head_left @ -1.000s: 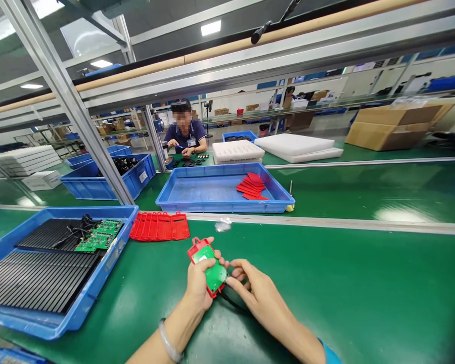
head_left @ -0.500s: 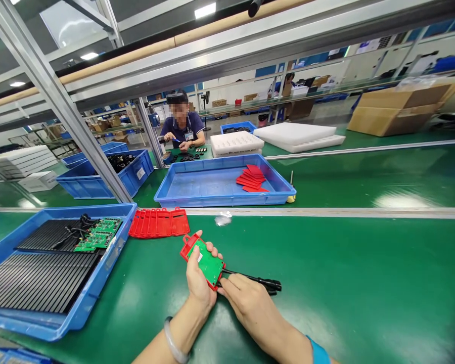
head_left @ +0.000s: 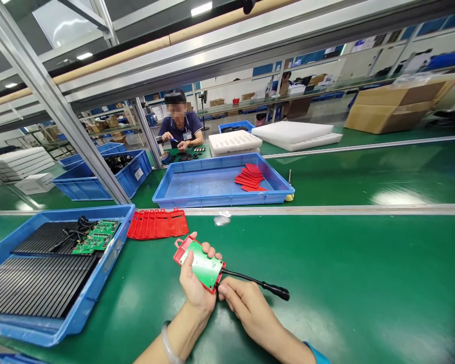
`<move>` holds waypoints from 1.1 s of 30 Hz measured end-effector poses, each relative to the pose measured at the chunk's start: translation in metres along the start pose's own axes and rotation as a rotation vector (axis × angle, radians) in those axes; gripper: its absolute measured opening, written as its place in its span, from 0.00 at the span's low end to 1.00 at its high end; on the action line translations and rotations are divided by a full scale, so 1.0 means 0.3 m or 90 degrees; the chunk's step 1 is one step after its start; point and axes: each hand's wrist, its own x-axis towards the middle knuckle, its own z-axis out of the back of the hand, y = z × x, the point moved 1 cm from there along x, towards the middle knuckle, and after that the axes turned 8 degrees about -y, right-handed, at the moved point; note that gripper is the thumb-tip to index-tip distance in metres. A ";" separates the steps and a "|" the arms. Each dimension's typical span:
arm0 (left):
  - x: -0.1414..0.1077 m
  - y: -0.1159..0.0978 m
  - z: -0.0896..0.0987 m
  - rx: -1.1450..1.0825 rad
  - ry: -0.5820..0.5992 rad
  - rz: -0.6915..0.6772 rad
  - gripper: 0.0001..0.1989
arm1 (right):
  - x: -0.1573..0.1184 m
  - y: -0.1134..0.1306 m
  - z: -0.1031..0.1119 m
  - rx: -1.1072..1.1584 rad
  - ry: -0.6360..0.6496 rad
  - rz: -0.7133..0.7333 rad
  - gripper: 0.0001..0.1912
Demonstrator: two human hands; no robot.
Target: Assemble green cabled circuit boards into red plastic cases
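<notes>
My left hand [head_left: 195, 285] is closed around a red plastic housing [head_left: 179, 249], thumb on one side and fingers on the other. Inside the housing lies a green circuit board [head_left: 203, 269], tilted toward me. From its right end a black cable [head_left: 246, 277] runs out over the bench to a thick black connector [head_left: 280, 291]. My right hand [head_left: 246, 303] pinches at the lower right corner of the housing, where a bit of a second black cable [head_left: 218, 286] shows; the fingers hide most of it.
On the left, a blue tray [head_left: 74, 323] holds black slatted panels and green boards [head_left: 94, 237]. Red housings [head_left: 157, 224] lie in a row beside it. Beyond the bench edge, another blue tray [head_left: 189, 182] contains red pieces [head_left: 251, 177]. A co-worker [head_left: 180, 126] sits opposite.
The housing has tilted slightly and shifted left, with glare now on the board. My right hand has drawn in at its corner. One cable now extends right, where two connectors lay together.
</notes>
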 end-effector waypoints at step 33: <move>0.012 -0.011 -0.007 0.022 0.074 0.047 0.14 | 0.030 0.006 0.080 0.440 0.154 -0.376 0.21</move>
